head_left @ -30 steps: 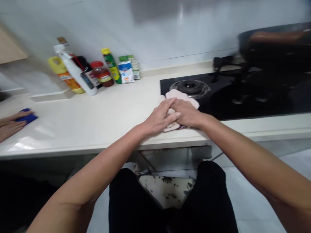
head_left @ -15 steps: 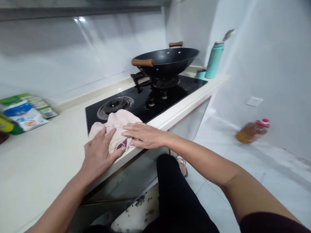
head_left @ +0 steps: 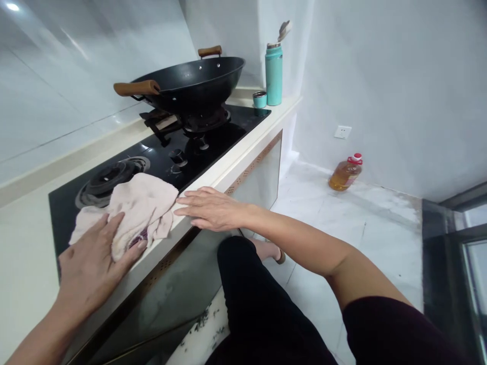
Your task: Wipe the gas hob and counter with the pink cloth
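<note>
A crumpled pale pink cloth (head_left: 142,195) with a dark purple patch lies over the front left of the black gas stove (head_left: 243,133) and the counter edge. My left hand (head_left: 89,263) rests on its near side, fingers and thumb spread, palm down. To the right of the cloth, my right hand (head_left: 209,208) is open at the counter's front edge, fingers stretched toward the cloth, its fingertips close to it. Beside the cloth is the left burner (head_left: 110,175), partly covered. Two control knobs (head_left: 178,157) stand farther along the stove.
A black wok (head_left: 198,88) with wooden handles sits on the far burner. A teal bottle (head_left: 274,76) with its lid up and a small teal cup (head_left: 259,99) stand at the counter's far end. On the floor by the wall is an oil jug (head_left: 344,175).
The view has swung to the right, so the stove and wok appear farther left. My right hand has come off the cloth onto the counter edge; my left hand stays on the cloth.
</note>
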The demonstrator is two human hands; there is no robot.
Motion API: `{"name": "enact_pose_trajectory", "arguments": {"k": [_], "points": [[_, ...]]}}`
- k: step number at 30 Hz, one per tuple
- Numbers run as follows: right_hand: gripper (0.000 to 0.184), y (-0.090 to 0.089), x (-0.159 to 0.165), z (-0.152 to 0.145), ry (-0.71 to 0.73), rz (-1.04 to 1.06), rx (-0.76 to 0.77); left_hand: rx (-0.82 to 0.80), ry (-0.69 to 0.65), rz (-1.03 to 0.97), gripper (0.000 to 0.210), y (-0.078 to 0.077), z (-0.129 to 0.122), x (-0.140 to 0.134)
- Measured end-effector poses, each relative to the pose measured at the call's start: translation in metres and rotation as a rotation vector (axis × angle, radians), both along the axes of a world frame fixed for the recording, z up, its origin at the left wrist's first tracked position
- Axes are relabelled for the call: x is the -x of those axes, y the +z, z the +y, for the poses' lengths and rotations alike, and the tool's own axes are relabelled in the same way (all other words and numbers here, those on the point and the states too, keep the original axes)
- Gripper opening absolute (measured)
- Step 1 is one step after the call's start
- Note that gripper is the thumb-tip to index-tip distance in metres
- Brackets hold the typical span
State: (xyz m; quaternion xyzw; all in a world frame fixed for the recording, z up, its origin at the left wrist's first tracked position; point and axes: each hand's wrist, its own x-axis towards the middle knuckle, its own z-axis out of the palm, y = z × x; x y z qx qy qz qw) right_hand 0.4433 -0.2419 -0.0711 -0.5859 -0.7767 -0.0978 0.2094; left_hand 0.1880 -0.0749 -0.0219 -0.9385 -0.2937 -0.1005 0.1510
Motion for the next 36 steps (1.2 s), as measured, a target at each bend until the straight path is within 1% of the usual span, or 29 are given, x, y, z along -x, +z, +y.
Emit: {"name": "enact_pose_trajectory", "arguments": {"k": [6, 11, 20, 26, 31, 36], "points": [[0.044, 0.005, -0.007, 0.007, 0.066, 0.068, 0.072, 0.032, 0.018, -0.025, 0.068, 0.0, 0.001, 0.0], [0.046, 0.01, -0.008, 0.004, 0.062, 0.081, 0.116, 0.028, 0.017, -0.022, 0.069, -0.001, 0.003, 0.001], [0.048, 0.006, -0.008, 0.005, 0.052, 0.058, 0.101, 0.034, 0.005, -0.019, 0.072, 0.003, -0.004, -0.004], [0.048, 0.006, -0.008, 0.004, 0.056, 0.078, 0.103, 0.028, 0.016, -0.014, 0.071, 0.003, -0.004, -0.003], [0.049, 0.005, -0.008, 0.004, 0.077, 0.088, 0.115, 0.047, -0.008, 0.017, 0.078, 0.005, -0.004, -0.005], [0.049, 0.005, -0.008, 0.004, 0.071, 0.094, 0.102, 0.044, -0.002, 0.021, 0.078, 0.005, -0.004, -0.006]]}}
